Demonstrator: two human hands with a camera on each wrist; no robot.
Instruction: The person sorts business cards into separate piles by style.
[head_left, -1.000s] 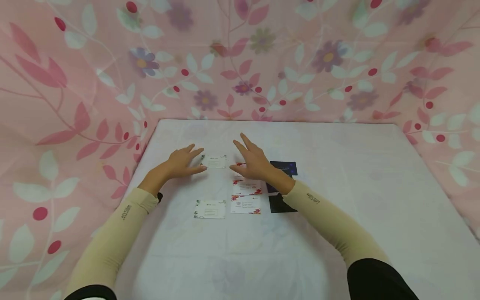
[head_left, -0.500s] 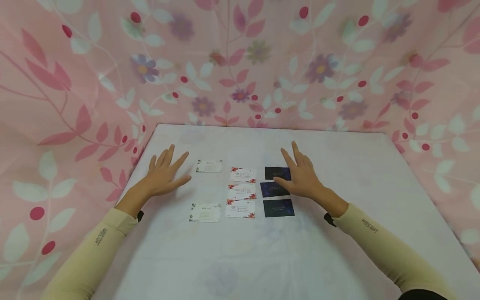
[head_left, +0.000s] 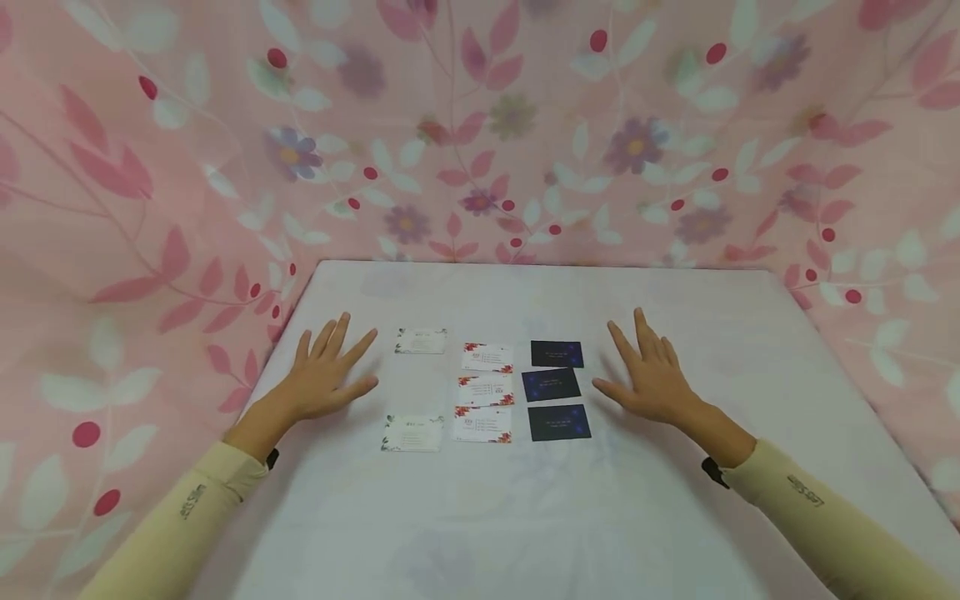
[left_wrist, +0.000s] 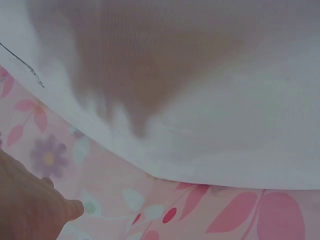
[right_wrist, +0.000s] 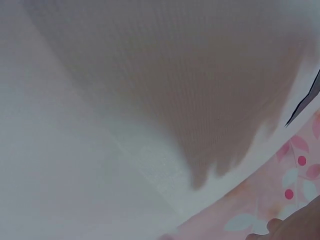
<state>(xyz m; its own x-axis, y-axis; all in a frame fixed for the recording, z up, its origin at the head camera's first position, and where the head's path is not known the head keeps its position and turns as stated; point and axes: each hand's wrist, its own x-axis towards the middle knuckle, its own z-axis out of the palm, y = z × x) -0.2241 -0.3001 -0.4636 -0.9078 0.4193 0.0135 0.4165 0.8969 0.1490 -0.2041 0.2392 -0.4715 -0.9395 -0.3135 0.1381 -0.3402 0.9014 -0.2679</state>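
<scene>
Business cards lie flat in three columns on the table. Two white cards with green leaf corners, a far one (head_left: 421,341) and a near one (head_left: 412,433), form the left column with a gap between them. The middle column has three white cards with red flowers (head_left: 486,391). On the right are three dark blue cards (head_left: 551,385), the middle one slightly tilted. My left hand (head_left: 318,379) is held with fingers spread, left of the cards. To the right of the dark cards is my right hand (head_left: 651,375), fingers also spread. Neither hand holds anything.
A white cloth covers the table (head_left: 480,525). Pink floral fabric (head_left: 480,125) rises behind it and at both sides. In the left wrist view, a shadow falls on the white cloth (left_wrist: 240,135); another shows in the right wrist view.
My right hand has moved right, from over the middle and dark cards to beside them. My left hand has drawn back left, away from the far leaf card. The cards look unmoved.
</scene>
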